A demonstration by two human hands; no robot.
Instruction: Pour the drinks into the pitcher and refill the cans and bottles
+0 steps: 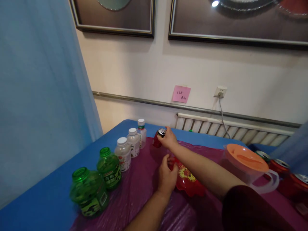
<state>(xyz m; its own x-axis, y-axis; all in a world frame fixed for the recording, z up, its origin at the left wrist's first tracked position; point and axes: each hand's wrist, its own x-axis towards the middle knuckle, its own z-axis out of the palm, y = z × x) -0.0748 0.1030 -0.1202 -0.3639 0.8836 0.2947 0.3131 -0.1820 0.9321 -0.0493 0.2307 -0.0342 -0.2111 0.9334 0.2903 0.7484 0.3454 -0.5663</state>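
Observation:
My right hand (pixel 169 139) is closed around a dark red drink can (pixel 157 141) at the far part of the table, its silver top tilted a little towards me. Nearer to me, my left hand (pixel 167 176) has its fingers curved and apart, with nothing seen in them. It is beside a shiny red dish with a scalloped edge and yellow print (pixel 189 179); whether it touches the dish I cannot tell. My right forearm covers part of that dish. To the left stand a clear bottle with a white cap (pixel 141 134) and two white-capped bottles (pixel 133 142).
Two green bottles (pixel 89 192) stand at the front left. On the right are a clear pitcher with an orange lid (pixel 247 158) and several cans (pixel 280 166). Purple plastic sheeting (pixel 139 192) covers the blue table (pixel 48 199). A radiator (pixel 199 123) lines the wall behind.

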